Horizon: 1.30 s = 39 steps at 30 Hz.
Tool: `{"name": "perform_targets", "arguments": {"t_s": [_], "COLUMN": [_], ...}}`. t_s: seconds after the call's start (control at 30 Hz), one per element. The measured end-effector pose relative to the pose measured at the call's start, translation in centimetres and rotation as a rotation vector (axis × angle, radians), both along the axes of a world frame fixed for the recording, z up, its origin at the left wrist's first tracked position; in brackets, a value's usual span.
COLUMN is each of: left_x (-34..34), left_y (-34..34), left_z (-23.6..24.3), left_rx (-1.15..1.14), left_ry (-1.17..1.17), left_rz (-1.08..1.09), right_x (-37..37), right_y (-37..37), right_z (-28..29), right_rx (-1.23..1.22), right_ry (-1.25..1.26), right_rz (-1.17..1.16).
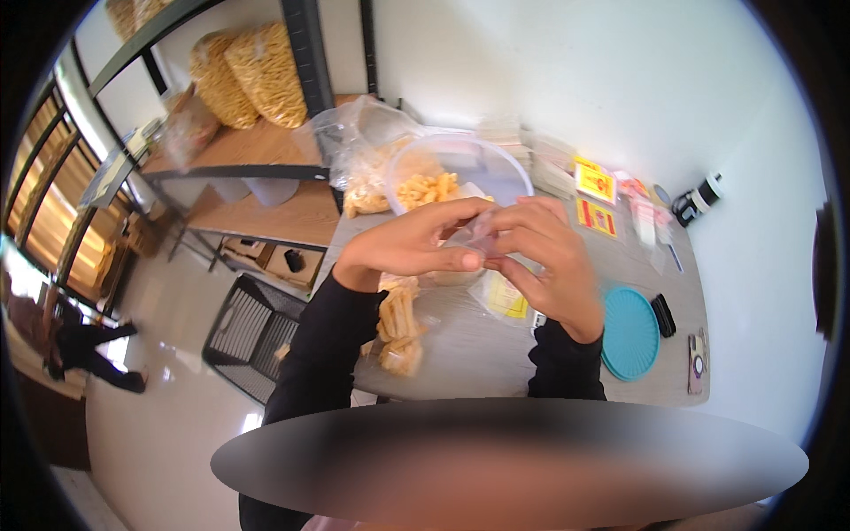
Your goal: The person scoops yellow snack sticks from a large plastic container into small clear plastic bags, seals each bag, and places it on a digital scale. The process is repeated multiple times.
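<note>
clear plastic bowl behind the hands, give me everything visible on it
The clear plastic bowl is round, translucent and thin-walled, with an open top and no lid on it. It stands upright on the grey table, just beyond the hands. Inside lies a heap of pale yellow fried snack pieces, gathered toward its left side. A crumpled clear bag of similar snacks sits against its left rim. The left hand and right hand cover its near edge, so contact there cannot be judged.

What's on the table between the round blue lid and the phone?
A small black rectangular object lies between the teal round lid and the phone, seen in the head view.
</note>
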<state>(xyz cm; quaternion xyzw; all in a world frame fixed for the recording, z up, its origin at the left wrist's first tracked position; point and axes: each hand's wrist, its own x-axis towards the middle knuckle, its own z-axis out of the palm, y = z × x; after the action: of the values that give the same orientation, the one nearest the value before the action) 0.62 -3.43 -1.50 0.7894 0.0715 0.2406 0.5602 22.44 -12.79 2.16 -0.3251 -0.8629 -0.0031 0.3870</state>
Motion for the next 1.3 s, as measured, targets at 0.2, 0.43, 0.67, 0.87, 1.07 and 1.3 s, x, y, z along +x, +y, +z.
{"name": "perform_targets", "arguments": {"t_s": [0.2, 0.43, 0.67, 0.87, 1.07, 1.3], "left_x": [-0.2, -0.4, -0.1, -0.9, -4.4, -7.0], "left_y": [-0.1, -0.2, -0.6, -0.1, 0.7, 1.1], "left_z": [0.4, 0.9, 1.5, 1.9, 2.6, 2.7], "left_rx": [-0.051, -0.086, -0.011, 0.016, 0.219, 0.398], "left_ry": [-0.026, 0.003, -0.021, -0.088, -0.190, -0.207], "left_rz": [-0.019, 0.000, 0.090, 0.230, 0.615, 0.960], "right_x": [-0.5, -0.5, -0.6, 0.2, 1.8, 1.9], "right_y": [-0.7, -1.0, 0.0, 0.8, 3.1, 7.5], "right_z": [0.4, 0.6, 0.1, -0.1, -0.7, -2.9], "right_rx": [-0.025, -0.083, -0.037, 0.036, -0.025, -0.298], "right_ry": [-0.074, -0.058, 0.018, 0.221, 0.290, 0.051], "right_rz": [0.017, 0.049, 0.055, -0.095, -0.240, -0.234]}}
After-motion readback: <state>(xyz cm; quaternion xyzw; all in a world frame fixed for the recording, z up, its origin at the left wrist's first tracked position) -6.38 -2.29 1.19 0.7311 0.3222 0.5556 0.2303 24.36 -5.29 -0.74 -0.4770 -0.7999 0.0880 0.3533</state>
